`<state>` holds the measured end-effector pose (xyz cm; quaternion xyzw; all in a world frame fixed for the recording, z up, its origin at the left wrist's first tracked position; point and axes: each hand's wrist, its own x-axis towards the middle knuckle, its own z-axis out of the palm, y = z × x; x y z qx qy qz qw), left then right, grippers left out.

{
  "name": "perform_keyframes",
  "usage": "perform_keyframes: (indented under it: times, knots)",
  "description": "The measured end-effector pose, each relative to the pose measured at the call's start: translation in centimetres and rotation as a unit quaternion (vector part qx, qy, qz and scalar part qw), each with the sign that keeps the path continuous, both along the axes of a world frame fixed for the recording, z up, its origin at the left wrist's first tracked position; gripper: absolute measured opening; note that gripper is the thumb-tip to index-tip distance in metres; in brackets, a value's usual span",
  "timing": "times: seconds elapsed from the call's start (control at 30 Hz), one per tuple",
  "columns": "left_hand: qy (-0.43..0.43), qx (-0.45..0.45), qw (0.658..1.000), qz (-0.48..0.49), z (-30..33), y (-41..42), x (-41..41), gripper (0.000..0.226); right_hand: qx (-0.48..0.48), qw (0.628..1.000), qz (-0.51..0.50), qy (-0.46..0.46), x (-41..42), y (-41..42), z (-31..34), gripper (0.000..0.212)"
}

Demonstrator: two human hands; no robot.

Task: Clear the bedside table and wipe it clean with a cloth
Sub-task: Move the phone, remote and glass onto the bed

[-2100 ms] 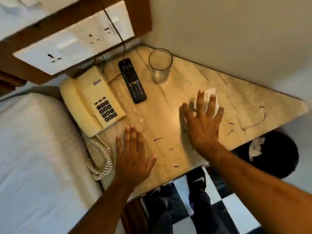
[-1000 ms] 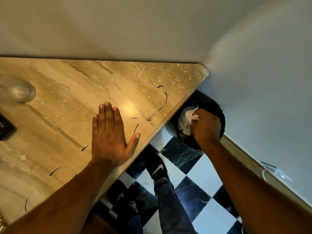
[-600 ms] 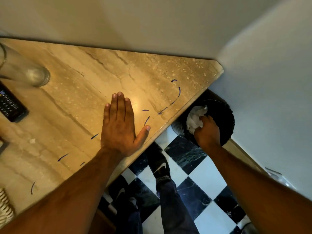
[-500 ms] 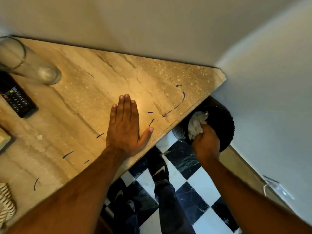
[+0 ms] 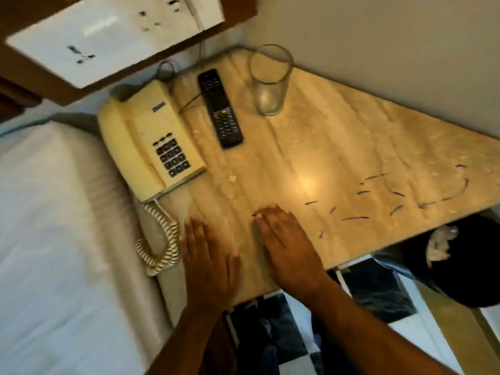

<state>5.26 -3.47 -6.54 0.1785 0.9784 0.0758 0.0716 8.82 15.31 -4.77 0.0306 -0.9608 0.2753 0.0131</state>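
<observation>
The beige marble bedside table (image 5: 338,147) carries a cream telephone (image 5: 151,142), a black remote (image 5: 219,108) and an empty drinking glass (image 5: 269,79) along its far side. Several dark ink-like marks (image 5: 392,196) streak its right part, and small crumbs (image 5: 232,178) lie near the phone. My left hand (image 5: 208,261) lies flat and empty near the front edge. Just to its right, my right hand (image 5: 286,247) also rests flat, palm down, holding nothing. No cloth is in view.
A black waste bin (image 5: 476,266) with crumpled white tissue (image 5: 439,246) stands on the checkered floor under the table's right corner. A white bed (image 5: 54,239) borders the table on the left. The phone's coiled cord (image 5: 159,239) hangs at the front left. A socket panel (image 5: 108,31) sits on the wall.
My right hand came out of the bin, leaving the white tissue inside, and now lies flat on the table beside my left hand. The view swung back left to the phone.
</observation>
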Motion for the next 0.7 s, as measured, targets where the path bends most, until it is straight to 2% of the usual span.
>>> perform_keyframes:
  times: [0.1, 0.17, 0.2, 0.3, 0.37, 0.43, 0.5, 0.6, 0.7]
  knots:
    - [0.043, 0.026, 0.997, 0.053, 1.8, -2.7, -4.7, 0.079, -0.004, 1.000, 0.021, -0.014, -4.8, -3.4, -0.1, 0.046]
    - [0.033, 0.097, 0.985, 0.139, 2.8, -4.8, -8.4, 0.081, 0.003, 0.999, 0.033, -0.021, -7.7, -5.1, -0.4, 0.047]
    - [0.001, 0.166, 0.965, 0.201, 3.4, -5.2, -10.1, 0.083, 0.007, 0.999, 0.026, -0.027, -8.6, -5.1, -0.6, 0.047]
    - [-0.113, 0.338, 0.869, 0.343, 4.5, -7.1, -15.9, 0.086, 0.029, 0.997, -0.005, -0.070, -10.7, -5.4, -1.5, 0.055]
    - [-0.192, 0.417, 0.808, 0.369, 5.1, -7.6, -19.1, 0.072, 0.080, 0.993, -0.014, -0.090, -11.0, -5.3, -2.2, 0.066]
    - [-0.265, 0.470, 0.750, 0.383, 5.6, -7.8, -21.2, 0.047, 0.113, 0.988, -0.017, -0.105, -11.3, -5.8, -2.5, 0.074]
    - [-0.291, 0.469, 0.738, 0.389, 5.6, -7.4, -22.3, 0.037, 0.130, 0.985, -0.023, -0.113, -11.5, -6.1, -2.4, 0.078]
    - [-0.310, 0.468, 0.729, 0.391, 5.6, -6.6, -22.8, 0.045, 0.144, 0.982, -0.026, -0.118, -11.5, -6.0, -2.1, 0.080]
    - [-0.341, 0.485, 0.707, 0.385, 5.5, -6.6, -23.3, 0.035, 0.149, 0.980, -0.023, -0.126, -11.6, -6.1, -2.1, 0.082]
